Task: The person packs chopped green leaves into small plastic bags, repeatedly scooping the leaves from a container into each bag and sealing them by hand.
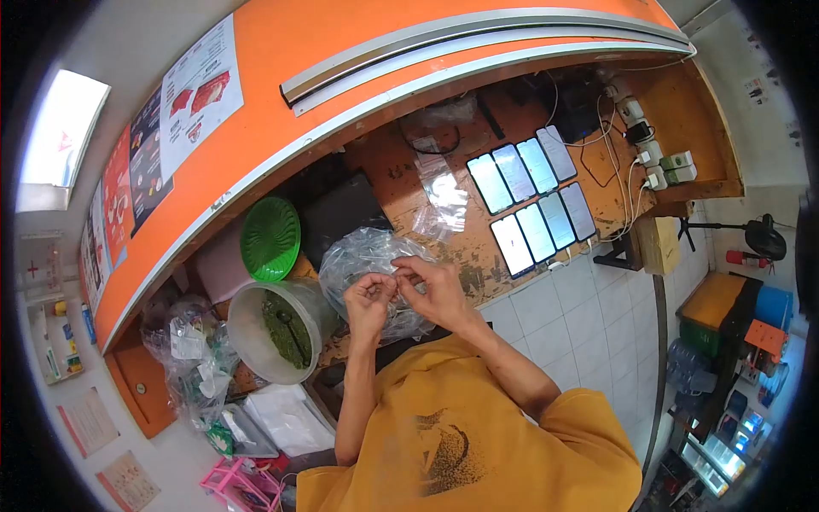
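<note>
Both of my hands meet over a clear plastic bag (348,253) at the desk's front edge. My left hand (369,300) has its fingers curled and pinched near the fingertips of my right hand (431,290). Whatever is between the fingertips is too small to make out. To the left of the bag stands a translucent tub (249,334) with green leafy bits (281,328) and a dark spoon inside. A green ribbed plastic bowl (270,239) leans behind the tub.
Several lit phones (533,232) lie in two rows on the wooden desk (486,264), with white cables and chargers (653,175) at right. Small clear bags (442,196) lie behind my hands. Crumpled bags (192,354) fill the left end; white packs (290,418) sit below.
</note>
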Demonstrator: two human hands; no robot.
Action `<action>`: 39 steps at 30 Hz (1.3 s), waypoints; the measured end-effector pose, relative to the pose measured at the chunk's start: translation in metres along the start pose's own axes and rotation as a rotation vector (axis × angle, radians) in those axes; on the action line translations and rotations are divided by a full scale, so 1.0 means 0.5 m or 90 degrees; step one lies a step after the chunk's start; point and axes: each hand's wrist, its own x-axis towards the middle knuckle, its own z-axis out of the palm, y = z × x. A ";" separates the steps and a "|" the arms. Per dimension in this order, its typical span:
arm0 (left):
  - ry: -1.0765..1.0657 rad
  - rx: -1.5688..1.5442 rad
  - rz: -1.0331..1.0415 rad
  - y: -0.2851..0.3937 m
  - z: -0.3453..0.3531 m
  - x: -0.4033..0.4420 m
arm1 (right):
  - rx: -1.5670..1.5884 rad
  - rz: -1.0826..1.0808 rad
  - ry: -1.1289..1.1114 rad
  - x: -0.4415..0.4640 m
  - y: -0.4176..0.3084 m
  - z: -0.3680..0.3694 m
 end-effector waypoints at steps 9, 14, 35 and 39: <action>-0.151 -0.196 -0.017 0.036 -0.137 -0.041 | 0.597 0.282 -0.040 -0.037 0.013 0.134; -0.081 0.004 0.095 0.099 -0.240 -0.098 | 0.422 0.201 -0.045 -0.064 -0.087 0.215; -0.010 -0.012 0.179 0.095 -0.500 -0.197 | 0.175 0.086 -0.030 -0.121 -0.160 0.432; 0.017 0.249 0.230 0.100 -0.507 -0.240 | 0.025 0.055 -0.113 -0.114 -0.164 0.412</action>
